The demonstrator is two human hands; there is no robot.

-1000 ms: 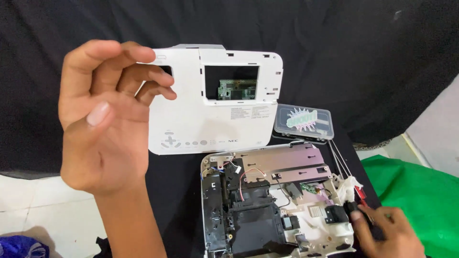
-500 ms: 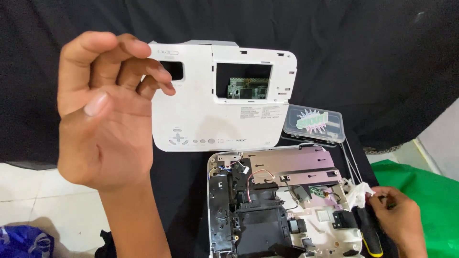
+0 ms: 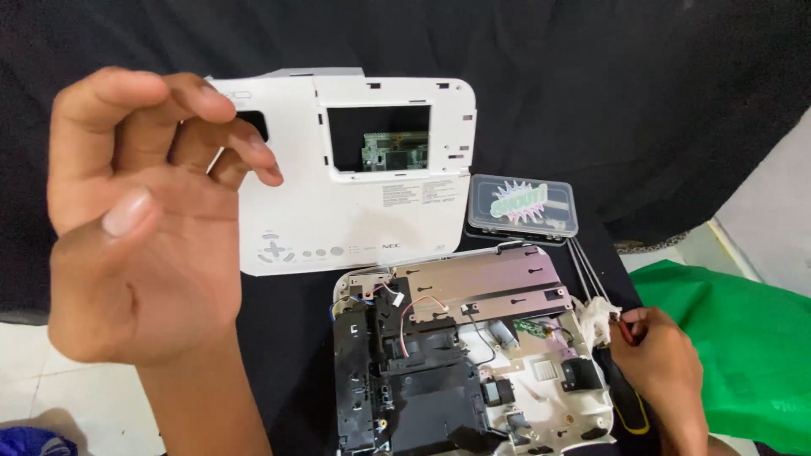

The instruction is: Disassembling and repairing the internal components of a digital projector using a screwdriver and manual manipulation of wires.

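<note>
Your left hand [image 3: 148,228] is raised with fingers loosely curled, holding nothing. Behind it the white cover [image 3: 355,177] leans upright. The opened projector [image 3: 465,355] lies below. At its right edge your right hand [image 3: 663,355] grips a screwdriver [image 3: 625,397].

There is a single view, from a camera worn on the person's head; it looks forward and down over a table draped in black cloth [image 3: 676,101]; it sits close, so the raised left hand [image 3: 144,228] fills much of the left side; the opened device [image 3: 473,355] lies low in the middle, cut off by the bottom edge; the right hand [image 3: 667,355] shows at the lower right corner; the white cover [image 3: 355,169] stands farther back; no second view shares the scene.
</note>
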